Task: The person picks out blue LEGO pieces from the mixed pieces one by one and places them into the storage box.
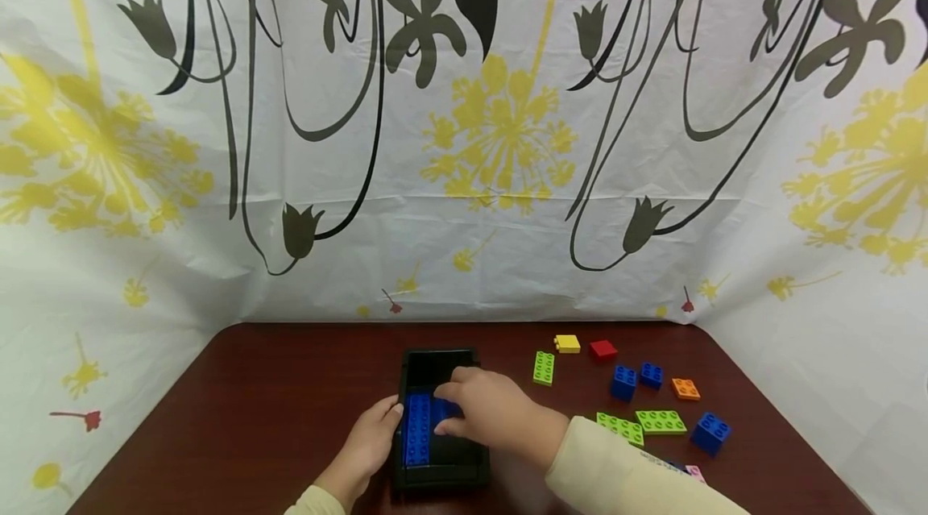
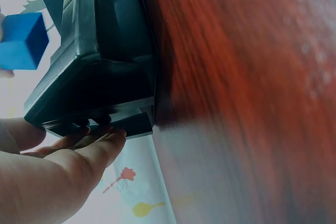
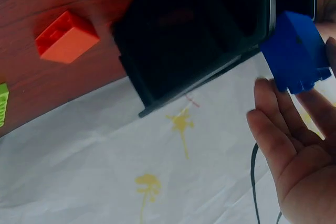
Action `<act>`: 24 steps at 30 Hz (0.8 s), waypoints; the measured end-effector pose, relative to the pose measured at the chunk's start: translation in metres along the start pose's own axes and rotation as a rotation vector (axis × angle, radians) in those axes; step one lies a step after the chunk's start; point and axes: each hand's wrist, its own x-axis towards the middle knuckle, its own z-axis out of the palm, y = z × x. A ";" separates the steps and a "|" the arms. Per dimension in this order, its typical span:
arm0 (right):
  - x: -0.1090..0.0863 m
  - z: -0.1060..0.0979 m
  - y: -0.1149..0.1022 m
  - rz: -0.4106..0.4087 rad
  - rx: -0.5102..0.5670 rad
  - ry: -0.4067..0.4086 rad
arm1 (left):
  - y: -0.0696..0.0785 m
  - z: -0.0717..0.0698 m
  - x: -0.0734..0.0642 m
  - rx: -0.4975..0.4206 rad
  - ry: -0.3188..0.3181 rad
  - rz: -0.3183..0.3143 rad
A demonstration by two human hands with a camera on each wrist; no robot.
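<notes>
A black plastic tray (image 1: 444, 478) stands on the table, and a long blue studded brick (image 1: 418, 430) lies along its left side. My left hand (image 1: 373, 430) holds the tray by its left wall, thumb at the rim and fingers against the outside, as the left wrist view shows (image 2: 68, 166). Over the tray, my right hand (image 1: 496, 410) pinches a blue toy brick (image 3: 296, 51) between thumb and fingers. That brick is partly hidden by the hand in the head view but shows above the rim in the left wrist view.
Loose bricks lie right of the tray: lime green (image 1: 660, 422), blue (image 1: 711, 433), orange (image 1: 685, 389), red (image 1: 603, 350) and yellow (image 1: 568, 344). A pink piece (image 1: 695, 473) shows beside the right sleeve (image 1: 623, 471). A patterned cloth (image 1: 464, 273) hangs behind the table.
</notes>
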 end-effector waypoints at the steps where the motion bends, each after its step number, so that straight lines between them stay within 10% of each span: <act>1: 0.001 0.001 -0.001 -0.004 -0.004 -0.020 | 0.000 0.000 0.000 -0.001 0.003 -0.001; 24: 0.011 0.021 -0.007 0.014 -0.064 -0.204 | 0.000 0.000 -0.001 0.001 0.004 0.016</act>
